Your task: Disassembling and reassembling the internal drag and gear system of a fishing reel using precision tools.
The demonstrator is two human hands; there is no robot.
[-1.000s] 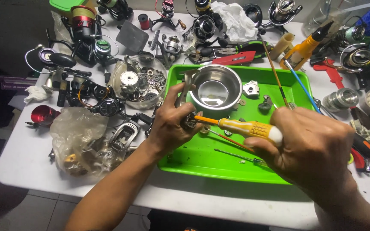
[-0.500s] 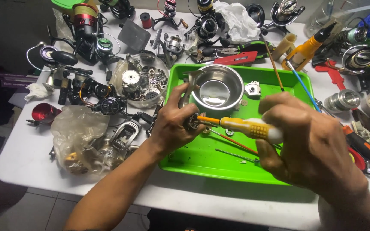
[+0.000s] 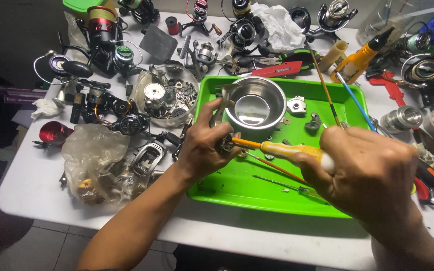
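Fingers of the left hand (image 3: 204, 148) clasp a small grey metal reel part (image 3: 223, 142) above the bright green plastic tray (image 3: 237, 185); the right hand (image 3: 370, 175) grips a yellow-handled screwdriver (image 3: 290, 149), tip touching that part.

A bright green tray (image 3: 237, 185) is set on a white tabletop (image 3: 26, 185), with a silver steel bowl (image 3: 255, 104) shown inside it. A screwdriver (image 3: 287, 149) with a yellow handle and orange neck is seen across the tray, beside a thin red-handled tool (image 3: 277, 168). A red round part (image 3: 52, 132) and a cloudy, clear plastic bag (image 3: 94, 155) are pictured toward the tabletop's left edge. A yellow bottle with a black nozzle (image 3: 360, 56), a red plastic piece (image 3: 390, 86) and a crumpled white cloth (image 3: 277, 25) are shown along the far edge.
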